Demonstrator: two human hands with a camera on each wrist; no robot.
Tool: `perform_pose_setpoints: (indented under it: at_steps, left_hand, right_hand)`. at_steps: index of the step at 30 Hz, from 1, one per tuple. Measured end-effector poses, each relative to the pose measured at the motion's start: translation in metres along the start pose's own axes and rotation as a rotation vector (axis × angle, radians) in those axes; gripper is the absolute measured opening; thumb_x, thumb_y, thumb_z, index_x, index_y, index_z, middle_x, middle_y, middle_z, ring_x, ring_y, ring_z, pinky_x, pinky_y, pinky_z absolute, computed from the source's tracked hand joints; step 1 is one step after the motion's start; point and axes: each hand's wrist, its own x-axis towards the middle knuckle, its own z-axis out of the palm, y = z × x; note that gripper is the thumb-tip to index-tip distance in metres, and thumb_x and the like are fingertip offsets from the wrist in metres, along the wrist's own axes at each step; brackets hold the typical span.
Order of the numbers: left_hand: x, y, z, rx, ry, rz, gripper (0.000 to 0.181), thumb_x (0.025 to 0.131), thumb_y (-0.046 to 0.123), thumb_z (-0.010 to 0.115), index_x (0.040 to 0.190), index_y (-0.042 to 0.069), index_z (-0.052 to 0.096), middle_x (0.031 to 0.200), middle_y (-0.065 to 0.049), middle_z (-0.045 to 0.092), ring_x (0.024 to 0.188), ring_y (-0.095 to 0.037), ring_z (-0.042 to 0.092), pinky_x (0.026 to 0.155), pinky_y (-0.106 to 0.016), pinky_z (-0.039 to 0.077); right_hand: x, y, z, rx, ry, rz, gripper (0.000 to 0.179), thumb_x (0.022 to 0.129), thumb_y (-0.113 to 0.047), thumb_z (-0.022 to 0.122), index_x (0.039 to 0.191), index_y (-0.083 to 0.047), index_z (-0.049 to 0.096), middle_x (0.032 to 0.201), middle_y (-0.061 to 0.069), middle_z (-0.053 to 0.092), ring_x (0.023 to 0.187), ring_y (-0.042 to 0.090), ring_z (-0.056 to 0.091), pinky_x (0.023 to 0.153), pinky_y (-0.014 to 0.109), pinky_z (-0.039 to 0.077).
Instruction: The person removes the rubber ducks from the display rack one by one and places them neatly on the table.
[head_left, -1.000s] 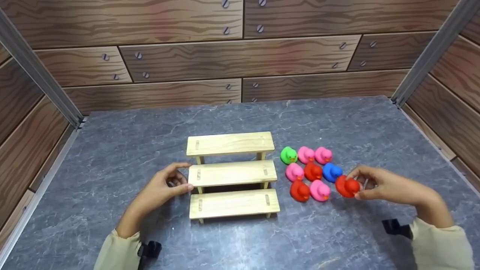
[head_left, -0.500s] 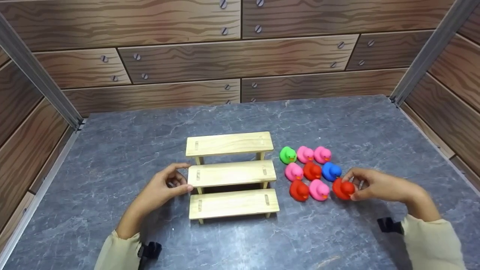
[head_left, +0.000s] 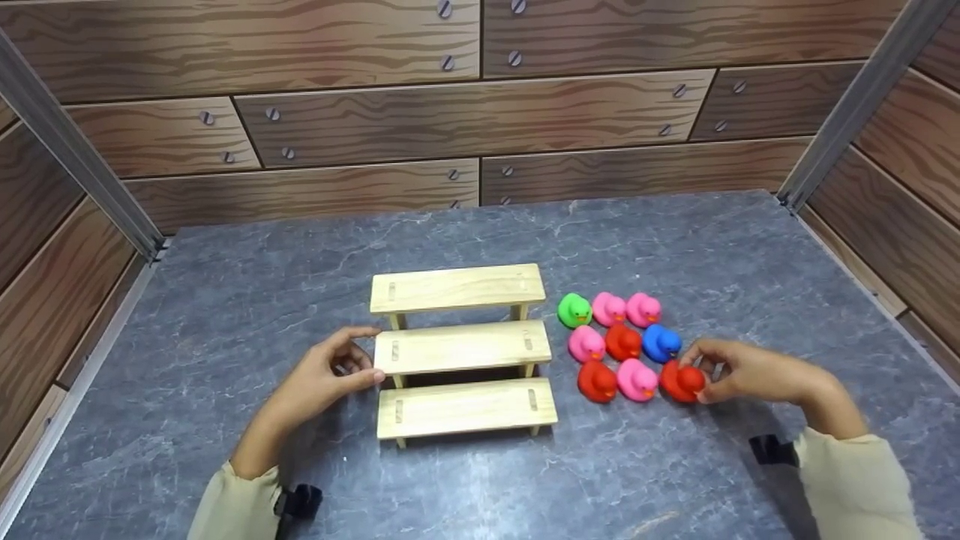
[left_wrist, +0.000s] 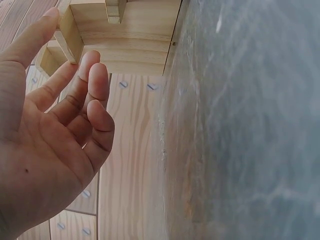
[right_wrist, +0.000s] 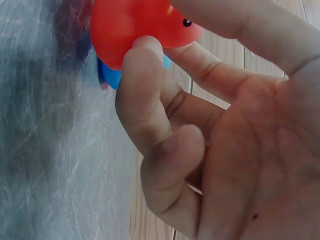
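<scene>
My right hand (head_left: 765,376) pinches a red rubber duck (head_left: 681,381) between thumb and fingers, at the right end of the nearest row of ducks. Up close in the right wrist view, that duck's red body and one black eye show at the fingertips, with a blue duck (right_wrist: 111,76) partly hidden behind. My left hand (head_left: 324,372) holds the left end of the middle step of a three-step wooden display stand (head_left: 463,348). In the left wrist view its thumb and index finger meet the board's end, while the other fingers curl loosely below.
Left of the held duck sit a pink duck (head_left: 637,379) and another red duck (head_left: 597,382). Behind them are more pink ducks, a red duck (head_left: 623,342) and a green duck (head_left: 574,310). Wood-patterned walls (head_left: 360,124) enclose the grey marbled table (head_left: 480,487).
My right hand has brought the red duck left and slightly nearer, in beside the pink duck of the front row. The left hand stays on the stand.
</scene>
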Motion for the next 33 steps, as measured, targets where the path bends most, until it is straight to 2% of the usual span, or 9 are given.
perform_pose_setpoints:
  at_steps: [14,25,33]
  left_hand:
    - [-0.0007,0.0004,-0.0009,-0.005,-0.001,-0.003,0.057,0.084,0.019,0.075,0.133,0.003,0.051,0.088,-0.010,0.062,0.073,-0.013,0.053,0.063,-0.023,0.044]
    - [-0.0020,0.0013,0.0000,-0.008,-0.001,-0.013,0.058,0.083,0.019,0.075,0.133,0.003,0.051,0.088,-0.011,0.062,0.073,-0.013,0.054,0.063,-0.022,0.045]
    - [-0.0018,0.0015,-0.0014,0.003,-0.008,-0.009,0.060,0.083,0.020,0.076,0.135,0.004,0.050,0.090,-0.011,0.062,0.074,-0.014,0.054,0.064,-0.023,0.046]
  right_hand:
    - [0.0073,0.0031,0.0019,0.003,-0.006,0.039,0.039,0.078,-0.014,0.075,0.110,-0.001,0.056,0.087,0.006,0.052,0.075,0.011,0.048,0.060,0.022,0.041]
    - [0.0073,0.0035,0.0042,0.018,-0.009,0.063,0.041,0.079,-0.016,0.074,0.111,0.000,0.055,0.088,0.007,0.053,0.074,0.013,0.049,0.061,0.023,0.042]
    - [0.0019,0.0019,-0.0008,0.065,-0.004,0.059,0.047,0.082,-0.013,0.072,0.120,0.004,0.051,0.088,0.007,0.053,0.073,0.011,0.052,0.062,0.023,0.045]
